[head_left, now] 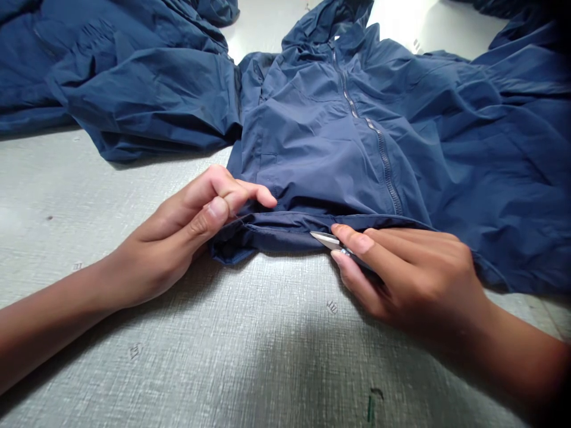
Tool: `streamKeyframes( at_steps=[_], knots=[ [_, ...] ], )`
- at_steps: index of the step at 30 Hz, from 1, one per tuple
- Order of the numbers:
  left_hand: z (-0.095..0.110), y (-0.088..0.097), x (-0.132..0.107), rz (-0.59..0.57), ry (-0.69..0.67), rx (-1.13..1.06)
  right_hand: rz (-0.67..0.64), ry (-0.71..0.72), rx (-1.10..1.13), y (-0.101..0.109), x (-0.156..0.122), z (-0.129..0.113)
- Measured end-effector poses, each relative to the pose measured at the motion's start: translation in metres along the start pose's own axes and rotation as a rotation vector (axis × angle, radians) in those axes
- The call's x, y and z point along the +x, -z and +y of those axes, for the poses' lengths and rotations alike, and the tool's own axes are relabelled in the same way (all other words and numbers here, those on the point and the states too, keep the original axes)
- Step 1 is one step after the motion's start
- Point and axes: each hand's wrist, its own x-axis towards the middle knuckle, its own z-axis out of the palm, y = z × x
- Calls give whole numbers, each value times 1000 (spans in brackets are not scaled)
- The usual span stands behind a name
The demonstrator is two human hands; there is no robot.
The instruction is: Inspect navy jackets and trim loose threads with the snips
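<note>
A navy nylon hooded jacket (339,142) lies spread on the table with its metal-toothed zip running down the middle. My left hand (187,229) pinches the folded bottom hem (272,233) of the jacket between thumb and fingers. My right hand (410,267) holds small steel thread snips (325,241) between thumb and fingers. Their pointed blades rest against the hem's underside, close to the fabric edge. The snips' handle is mostly hidden inside my right hand.
A second crumpled navy jacket (134,89) lies at the upper left, and more dark blue fabric (526,24) shows at the top right. The grey woven-look table top (134,333) stretches in front of my arms, with small marks and specks on it.
</note>
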Motion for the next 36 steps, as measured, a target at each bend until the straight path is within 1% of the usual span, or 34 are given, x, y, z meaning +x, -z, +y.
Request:
streamKeyframes(
  at_steps=[4, 8, 13, 20, 25, 36],
  knots=[
    [1, -2, -1, 1, 9, -3, 0, -6, -6, -1, 0, 0],
    [3, -3, -2, 32, 25, -18, -7, -5, -4, -1, 0, 0],
    [3, 0, 0, -19, 12, -14, -12, -8, -12, -1, 0, -1],
    [3, -1, 0, -25, -1, -42, -11, -2, -10, -1, 1, -2],
    [3, 0, 0, -33, -9, -24, -5, 3, -16, -2, 1, -1],
    [1, 1, -1, -35, 6, -14, 1, 8, -12, -2, 0, -1]
  ],
)
